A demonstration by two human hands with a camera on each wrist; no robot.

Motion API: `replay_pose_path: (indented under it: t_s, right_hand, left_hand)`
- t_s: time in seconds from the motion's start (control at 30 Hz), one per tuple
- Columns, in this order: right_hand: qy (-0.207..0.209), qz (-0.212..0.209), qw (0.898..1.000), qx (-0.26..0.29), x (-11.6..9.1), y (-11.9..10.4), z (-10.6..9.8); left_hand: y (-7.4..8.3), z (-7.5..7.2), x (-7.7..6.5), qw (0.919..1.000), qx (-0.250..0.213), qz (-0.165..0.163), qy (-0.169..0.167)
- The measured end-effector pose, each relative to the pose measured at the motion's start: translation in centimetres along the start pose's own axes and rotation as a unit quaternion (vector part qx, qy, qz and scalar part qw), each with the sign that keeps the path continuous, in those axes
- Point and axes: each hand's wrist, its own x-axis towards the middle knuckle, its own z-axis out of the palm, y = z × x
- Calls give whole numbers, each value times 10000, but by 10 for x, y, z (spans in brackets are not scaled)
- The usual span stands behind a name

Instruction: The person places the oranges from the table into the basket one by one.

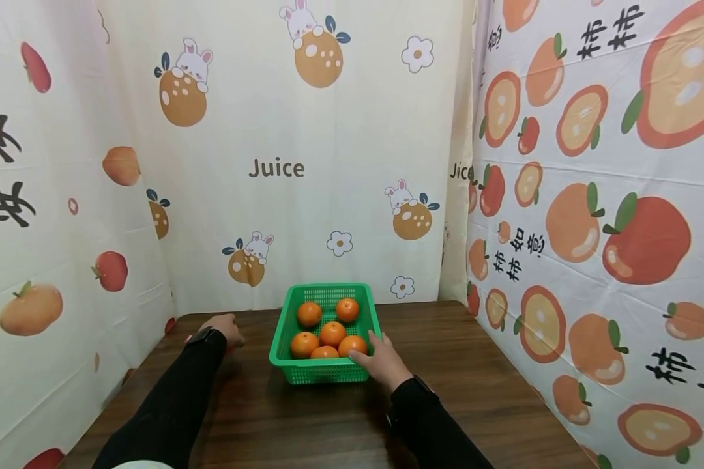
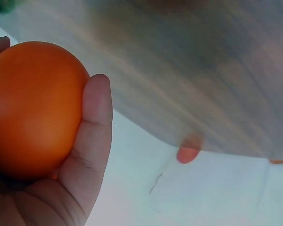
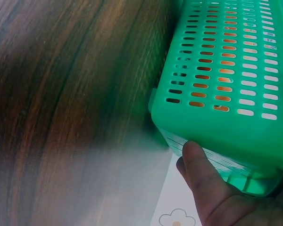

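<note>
My left hand (image 1: 225, 328) is at the left far part of the table, left of the green plastic basket (image 1: 328, 371). It holds a smooth round orange (image 2: 35, 110), clear in the left wrist view, with the thumb and fingers on its sides; in the head view the hand mostly hides it. The right hand (image 1: 385, 362) grips the basket's near right corner, thumb by the front rim and fingers along the right side. In the right wrist view, its thumb (image 2: 96, 108) counterpart touches the basket wall (image 3: 217, 127); the other fingers are mostly hidden. Several oranges (image 1: 332, 333) lie inside the basket.
The dark wooden table (image 1: 305, 430) reaches back to a cream curtain (image 1: 352, 130) printed with rabbits and fruit. Printed fruit cloths hang on the left (image 1: 64, 247) and on the right (image 1: 598, 163), close along the table's sides.
</note>
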Motion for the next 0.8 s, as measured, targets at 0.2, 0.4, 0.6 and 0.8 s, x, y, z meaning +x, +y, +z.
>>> replay_pose_path:
  t_s: [0.2,0.4,0.6,0.8]
  right_hand:
    - [-13,111,9999,-50,4,7,3]
    - [-64,158,9999,5,2,9,4]
    - [-44,114,9999,74,4,8,2]
    - [-46,151,9999,48,5,5,0]
  left_hand:
    - [16,-5,-1,9995,144,218,189]
    - [17,-10,1,9992,173,329,128]
    - [19,-19,8,9994,152,252,180]
    - [28,-30,14,9995,79,294,128]
